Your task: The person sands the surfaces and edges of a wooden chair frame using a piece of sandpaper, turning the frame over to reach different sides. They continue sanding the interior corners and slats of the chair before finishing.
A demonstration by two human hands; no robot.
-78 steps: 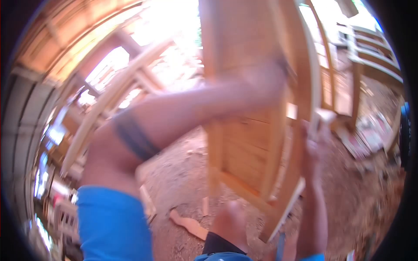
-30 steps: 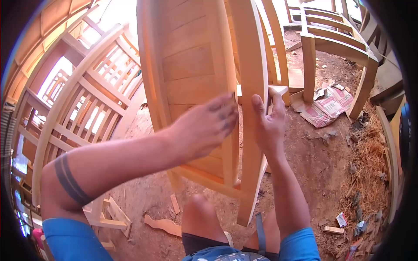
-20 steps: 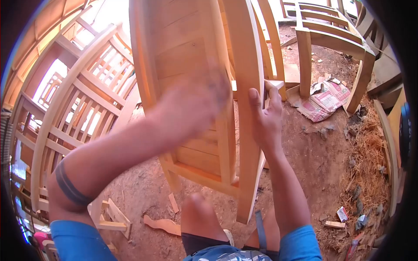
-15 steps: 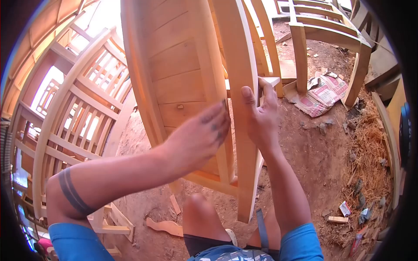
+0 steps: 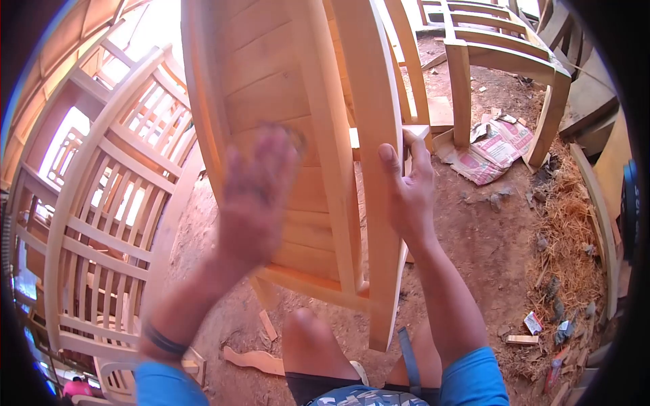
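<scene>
A pale wooden furniture frame with a slatted panel [image 5: 271, 101] stands tilted in front of me. My left hand [image 5: 261, 189], smeared by motion, is over the panel's lower middle. At its fingertips shows a thin dark piece, like sandpaper [image 5: 298, 140], partly hidden by the fingers. My right hand [image 5: 410, 193] grips the edge of the frame's curved post [image 5: 376, 135], thumb on the near side and fingers round the far edge. The post's lower end reaches down between my knees.
A slatted wooden bed-like frame [image 5: 112, 216] leans at left. Another wooden frame with legs [image 5: 504, 57] stands at back right, near a torn paper sack [image 5: 491, 152]. Wood shavings [image 5: 575, 230] and scraps lie along the right. A curved wood offcut [image 5: 254, 361] is on the dirt floor.
My left hand has moved left and up from the panel's right edge onto its slats. My right hand keeps its grip on the post. The view has shifted slightly.
</scene>
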